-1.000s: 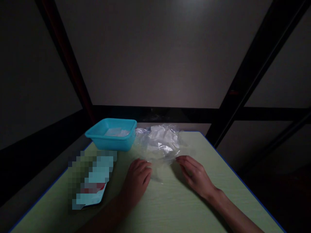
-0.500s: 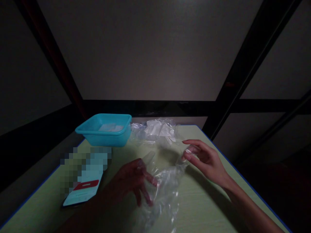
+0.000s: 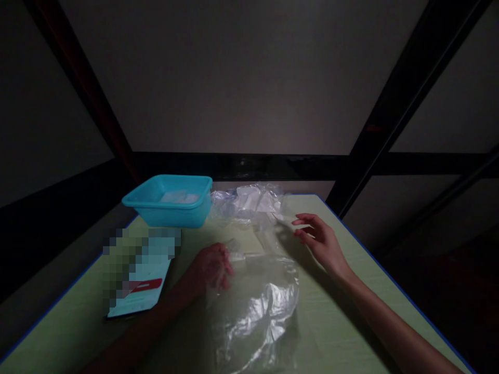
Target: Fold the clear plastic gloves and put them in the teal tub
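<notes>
Clear plastic bag (image 3: 257, 317) looks spread out and empty over the near middle of the worktop (image 3: 331, 327); crumpled plastic (image 3: 226, 200) with white pieces (image 3: 249, 198) lies far beyond. Of the hands, the left hand (image 3: 212, 266) curls at the bag's far left corner, grip unclear; the right hand (image 3: 322, 243) hovers right, fingers loosely parted, visibly holding nothing.

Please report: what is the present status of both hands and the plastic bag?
Left hand at clear bag, grip unclear. Right hand open, apart from bag. Phone beside left forearm.
</notes>
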`<control>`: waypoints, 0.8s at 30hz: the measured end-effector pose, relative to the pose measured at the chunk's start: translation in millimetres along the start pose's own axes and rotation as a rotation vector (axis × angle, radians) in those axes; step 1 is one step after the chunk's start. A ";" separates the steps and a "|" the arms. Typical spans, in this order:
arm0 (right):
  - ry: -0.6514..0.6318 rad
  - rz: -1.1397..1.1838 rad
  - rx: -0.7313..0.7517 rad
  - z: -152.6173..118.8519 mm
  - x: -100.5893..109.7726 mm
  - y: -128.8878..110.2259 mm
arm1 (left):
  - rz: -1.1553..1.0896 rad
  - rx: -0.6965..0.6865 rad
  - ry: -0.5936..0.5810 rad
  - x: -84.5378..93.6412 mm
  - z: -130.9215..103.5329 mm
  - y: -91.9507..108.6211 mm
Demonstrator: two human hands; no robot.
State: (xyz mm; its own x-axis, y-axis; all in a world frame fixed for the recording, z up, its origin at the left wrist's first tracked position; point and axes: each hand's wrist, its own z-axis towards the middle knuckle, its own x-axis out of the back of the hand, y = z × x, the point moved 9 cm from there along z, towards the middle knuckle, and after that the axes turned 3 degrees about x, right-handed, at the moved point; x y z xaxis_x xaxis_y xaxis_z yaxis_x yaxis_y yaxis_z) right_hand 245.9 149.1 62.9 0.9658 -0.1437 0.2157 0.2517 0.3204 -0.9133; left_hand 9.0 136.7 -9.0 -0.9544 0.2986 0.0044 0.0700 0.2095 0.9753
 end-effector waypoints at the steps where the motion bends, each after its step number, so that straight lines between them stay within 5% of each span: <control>1: -0.030 -0.049 0.061 -1.6 -2.8 -5.8 | 0.036 -0.023 0.029 3.5 -0.3 0.7; 7: -0.614 -0.298 0.305 -37.7 -64.1 -31.8 | 0.329 -0.218 0.310 32.3 -10.1 25.1; 11: -0.533 -0.442 0.284 -30.9 -56.5 -25.1 | 0.590 -0.400 0.574 44.1 -32.5 61.7; 14: -0.458 -0.507 0.218 -19.8 -40.8 -10.5 | 0.741 -0.603 0.636 29.3 -55.2 87.7; 16: -0.484 -0.506 0.170 -17.0 -36.8 1.1 | 0.845 -0.794 0.527 2.7 -69.0 96.4; 19: -0.542 -0.475 0.114 -17.8 -37.9 14.5 | 0.970 -0.960 0.192 -45.4 -81.2 83.6; 24: -0.533 -0.518 0.165 -19.3 -44.2 10.8 | 1.104 -0.876 -0.295 -99.3 -86.7 39.3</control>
State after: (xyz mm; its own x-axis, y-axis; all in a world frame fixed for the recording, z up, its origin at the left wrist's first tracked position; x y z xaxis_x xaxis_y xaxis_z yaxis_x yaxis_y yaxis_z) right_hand 204.7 140.9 36.7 0.6107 0.1449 0.7785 0.6463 0.4767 -0.5958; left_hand 81.4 34.6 48.1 -0.4297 0.1283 0.8938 0.4195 -0.8482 0.3234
